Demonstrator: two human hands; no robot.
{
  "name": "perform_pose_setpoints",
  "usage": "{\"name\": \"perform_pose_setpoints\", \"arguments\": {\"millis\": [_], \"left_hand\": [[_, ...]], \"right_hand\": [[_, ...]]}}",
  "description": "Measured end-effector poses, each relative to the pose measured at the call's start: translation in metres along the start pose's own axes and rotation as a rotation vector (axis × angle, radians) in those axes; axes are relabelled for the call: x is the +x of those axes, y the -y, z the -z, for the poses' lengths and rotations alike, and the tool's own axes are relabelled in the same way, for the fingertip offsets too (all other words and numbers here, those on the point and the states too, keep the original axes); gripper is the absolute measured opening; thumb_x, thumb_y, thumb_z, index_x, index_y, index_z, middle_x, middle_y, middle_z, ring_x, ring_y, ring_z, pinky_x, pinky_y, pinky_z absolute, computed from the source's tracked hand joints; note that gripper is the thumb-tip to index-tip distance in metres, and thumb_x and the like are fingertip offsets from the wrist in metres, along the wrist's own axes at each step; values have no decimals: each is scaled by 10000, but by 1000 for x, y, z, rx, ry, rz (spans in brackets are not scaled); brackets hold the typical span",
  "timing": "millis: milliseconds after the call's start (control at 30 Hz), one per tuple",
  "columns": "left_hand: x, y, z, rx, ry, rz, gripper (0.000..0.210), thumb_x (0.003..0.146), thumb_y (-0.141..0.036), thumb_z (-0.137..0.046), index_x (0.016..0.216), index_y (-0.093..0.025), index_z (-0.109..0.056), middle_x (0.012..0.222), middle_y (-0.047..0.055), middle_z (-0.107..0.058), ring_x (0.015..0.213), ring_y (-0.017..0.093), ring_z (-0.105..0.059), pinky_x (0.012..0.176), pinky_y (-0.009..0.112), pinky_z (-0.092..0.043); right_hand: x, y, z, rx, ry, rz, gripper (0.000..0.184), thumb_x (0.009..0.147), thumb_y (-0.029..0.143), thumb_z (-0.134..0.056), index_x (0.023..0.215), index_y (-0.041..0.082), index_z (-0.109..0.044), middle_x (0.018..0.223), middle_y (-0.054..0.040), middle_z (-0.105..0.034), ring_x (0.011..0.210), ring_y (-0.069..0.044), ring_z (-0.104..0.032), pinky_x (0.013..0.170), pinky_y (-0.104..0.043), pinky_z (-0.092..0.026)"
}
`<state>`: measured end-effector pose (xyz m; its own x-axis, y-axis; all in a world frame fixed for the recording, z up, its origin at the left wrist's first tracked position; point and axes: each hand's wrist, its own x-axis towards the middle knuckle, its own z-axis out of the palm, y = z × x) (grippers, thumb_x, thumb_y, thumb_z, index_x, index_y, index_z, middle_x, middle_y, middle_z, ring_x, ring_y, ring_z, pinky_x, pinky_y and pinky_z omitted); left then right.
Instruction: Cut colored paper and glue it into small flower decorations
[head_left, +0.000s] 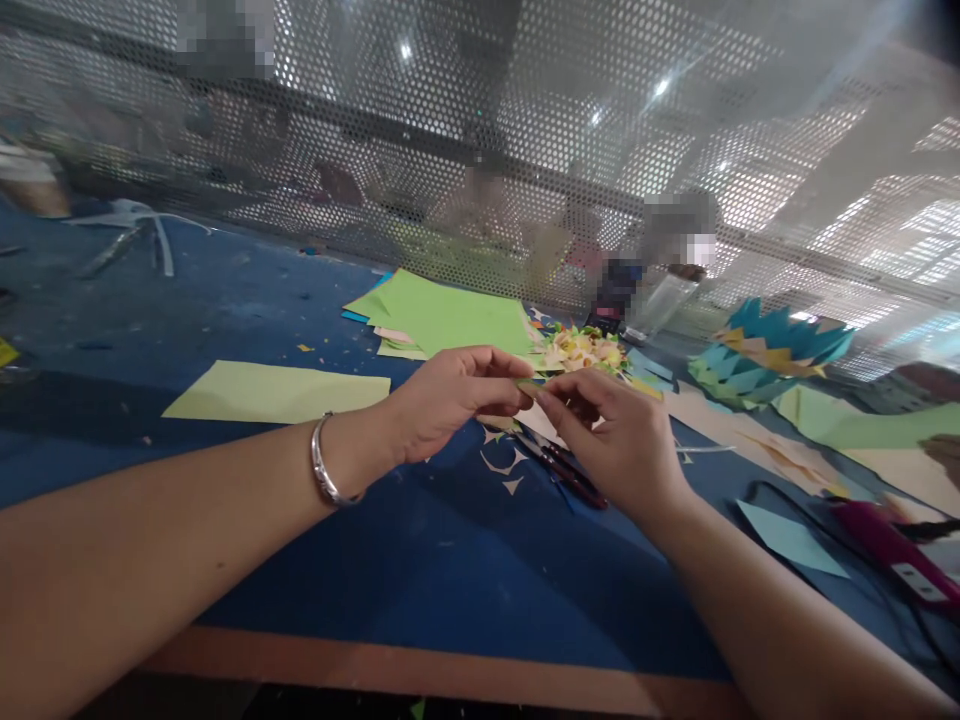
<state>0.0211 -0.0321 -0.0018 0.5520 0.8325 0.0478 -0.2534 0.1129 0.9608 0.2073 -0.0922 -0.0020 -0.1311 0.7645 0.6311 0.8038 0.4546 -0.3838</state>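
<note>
Pinching a green scrap (532, 385) with left hand (457, 395) and right hand (619, 430) together, probably for control, near scissors (566, 468) lying inward from the table's front edge (450, 662), likely for reach.

A silver bangle (322, 465) circles our left wrist (375, 438). Beyond the bangle, our left hand (450, 400) extends with fingers (491, 359) pinched; to the bangle's right, our right hand (626, 430) angles inward, its fingers pinched close to the left's.

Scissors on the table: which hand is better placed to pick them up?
Probably the right hand: the scissors lie closest to it; the left hand is farther off. Both hands, though, hold a small green piece.
</note>
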Motion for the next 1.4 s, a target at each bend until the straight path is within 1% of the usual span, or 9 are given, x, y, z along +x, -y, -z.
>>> {"name": "perform_pose_setpoints", "arguments": {"millis": [100,300,467,600,867,1000,1100,1200,1400], "left_hand": [[0,1,-1,24,25,-18,243,739,-43,-729,960,-139,-700,890,54,-739,830,135,-709,755,250,-525],[3,6,0,139,1,-90,115,764,-104,-760,850,-137,-691,746,14,-690,709,125,-672,711,273,-541],[4,6,1,263,-13,-138,100,777,-134,-753,847,-136,-681,722,11,-676,681,120,-642,678,266,-523],[3,6,1,357,4,-174,114,783,-175,-750,865,-140,-678,736,6,-670,701,119,-631,690,261,-509],[2,4,2,381,67,-201,118,814,-181,-733,893,-141,-655,778,3,-662,725,107,-616,708,253,-501],[3,4,4,393,46,-216,180,814,-188,-740,963,-148,-649,812,11,-675,764,125,-649,728,268,-529],[3,5,5,469,-12,-236,241,800,-225,-764,999,-147,-653,831,27,-700,784,142,-671,723,270,-539],[2,5,6,538,-60,-235,245,802,-268,-768,985,-141,-667,871,59,-737,802,162,-696,728,285,-549],[0,3,4,574,-85,-239,221,841,-308,-727,979,-136,-711,891,84,-764,835,189,-721,769,313,-569]], "right_hand": [[-1,-5,-1,68,4,-49,163,941,317,-635,859,196,-705,719,-8,-670,618,-135,-573,600,-264,-410],[-3,-8,1,155,72,-124,179,942,326,-625,883,184,-717,680,3,-661,583,-126,-576,559,-250,-401],[-3,-7,2,164,110,-150,259,974,366,-578,861,177,-716,605,14,-637,531,-112,-545,525,-234,-392],[-2,-7,1,170,112,-154,223,948,360,-619,872,178,-724,599,19,-639,516,-113,-553,506,-231,-391],[-4,-5,-1,186,91,-114,209,952,324,-616,812,185,-684,592,26,-620,511,-107,-546,511,-229,-406],[-4,-6,-3,214,74,-115,201,952,325,-623,820,185,-681,605,29,-614,515,-104,-540,502,-226,-398],[-4,-7,-6,191,55,-72,184,950,299,-627,819,182,-680,648,22,-616,548,-102,-532,513,-225,-393],[-5,-8,-8,130,32,21,152,946,261,-636,824,179,-678,695,10,-617,613,-110,-543,564,-229,-406],[-7,-8,-12,34,11,150,109,946,247,-644,866,176,-667,738,0,-626,608,-108,-549,592,-240,-423]]}}
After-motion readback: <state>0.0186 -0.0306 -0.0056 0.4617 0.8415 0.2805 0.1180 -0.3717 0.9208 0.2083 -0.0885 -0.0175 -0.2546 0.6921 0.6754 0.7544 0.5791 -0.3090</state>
